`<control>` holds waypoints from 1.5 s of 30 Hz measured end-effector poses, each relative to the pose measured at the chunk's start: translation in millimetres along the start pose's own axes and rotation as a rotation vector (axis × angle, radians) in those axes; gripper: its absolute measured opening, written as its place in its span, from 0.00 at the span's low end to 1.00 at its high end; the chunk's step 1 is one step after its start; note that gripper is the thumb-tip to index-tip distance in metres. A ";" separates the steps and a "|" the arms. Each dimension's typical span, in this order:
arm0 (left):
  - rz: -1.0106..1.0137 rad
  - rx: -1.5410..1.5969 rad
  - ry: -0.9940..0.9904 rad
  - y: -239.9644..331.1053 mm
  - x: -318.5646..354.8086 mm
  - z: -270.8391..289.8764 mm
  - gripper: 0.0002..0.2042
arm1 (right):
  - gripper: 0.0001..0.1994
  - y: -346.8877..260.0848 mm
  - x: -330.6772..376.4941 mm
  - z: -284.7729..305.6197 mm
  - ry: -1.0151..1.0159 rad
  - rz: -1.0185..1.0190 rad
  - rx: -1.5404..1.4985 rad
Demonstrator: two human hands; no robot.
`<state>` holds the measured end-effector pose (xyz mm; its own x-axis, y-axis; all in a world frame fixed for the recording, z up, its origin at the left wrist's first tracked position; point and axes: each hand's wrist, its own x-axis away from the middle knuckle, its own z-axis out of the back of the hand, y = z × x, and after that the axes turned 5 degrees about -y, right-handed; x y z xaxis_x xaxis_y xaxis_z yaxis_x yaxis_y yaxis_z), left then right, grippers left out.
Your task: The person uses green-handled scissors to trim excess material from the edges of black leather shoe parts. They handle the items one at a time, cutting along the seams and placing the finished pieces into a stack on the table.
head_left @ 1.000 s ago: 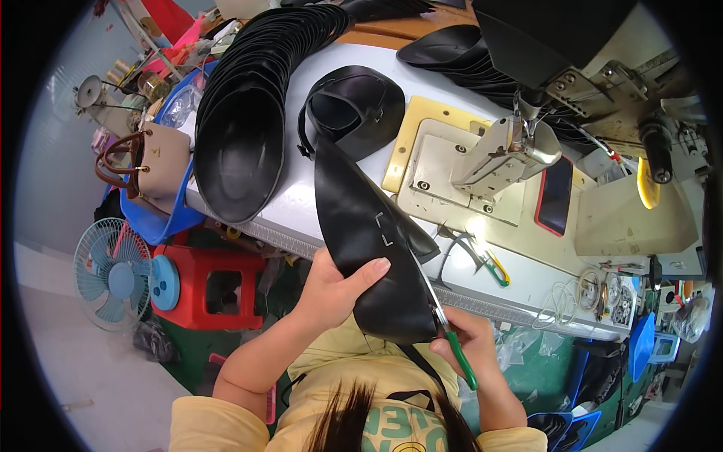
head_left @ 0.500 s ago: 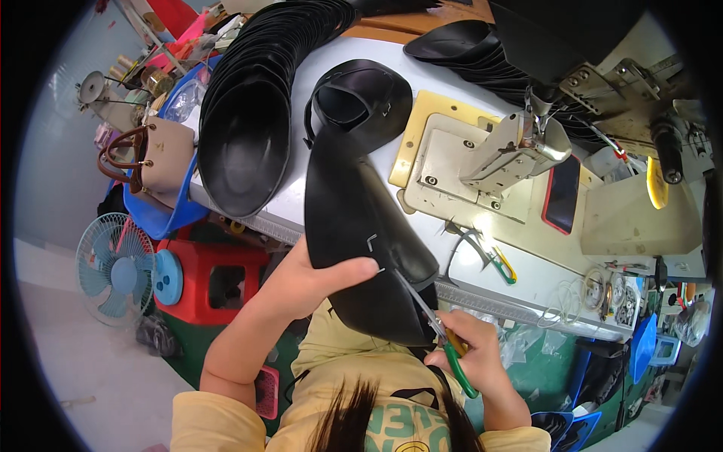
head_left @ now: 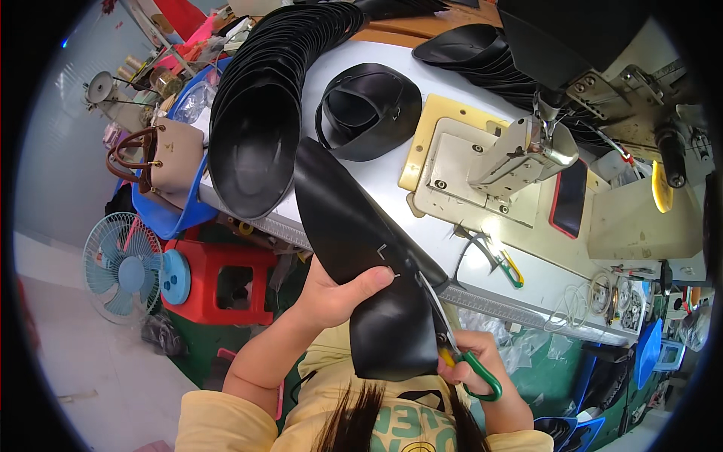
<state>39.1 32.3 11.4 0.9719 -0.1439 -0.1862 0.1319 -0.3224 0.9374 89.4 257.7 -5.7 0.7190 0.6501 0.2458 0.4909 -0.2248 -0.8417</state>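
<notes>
My left hand (head_left: 343, 295) grips a curved black leather-like piece (head_left: 343, 203), its thumb pressed on the upper face beside two small pale marks. The fingers under the piece are hidden. In my right hand (head_left: 482, 360) are scissors (head_left: 484, 379) with green and yellow handles. Their blades lie along the piece's right edge, close to my left thumb; whether they are biting into the material I cannot tell. On the white table (head_left: 324, 71) beyond, a similar black piece (head_left: 399, 113) rests curled into a loop. Left of it stretches a long nested stack of black pieces (head_left: 256, 151).
A sewing machine (head_left: 520, 166) occupies the table's right side, with a red-edged phone (head_left: 569, 197) beside it. Yellow-green thread snips (head_left: 512, 270) lie near the front edge. More black pieces (head_left: 463, 45) are stacked behind. At left are a handbag (head_left: 175, 160), a red stool (head_left: 226, 282) and a fan (head_left: 124, 264).
The black piece has turned, its near end swinging toward my body and its far end leaving the looped piece. The scissors' handles have spread and turned, with the blades along the piece's edge.
</notes>
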 end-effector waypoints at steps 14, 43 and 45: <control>-0.014 0.061 -0.006 -1.6 2.9 -1.2 0.11 | 0.29 -5.1 -0.4 -1.7 -0.049 -0.002 0.039; 0.005 0.022 0.005 -10.1 7.4 -3.0 0.09 | 0.24 -1.9 -0.4 -4.3 0.079 0.084 0.424; 0.010 0.024 0.001 -12.4 7.2 -0.1 0.10 | 0.24 2.2 -3.1 -1.4 0.086 0.129 0.487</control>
<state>44.5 35.4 -1.6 0.9735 -0.1460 -0.1760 0.1170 -0.3431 0.9320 89.0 254.1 -7.6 0.8068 0.5723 0.1470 0.1241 0.0790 -0.9891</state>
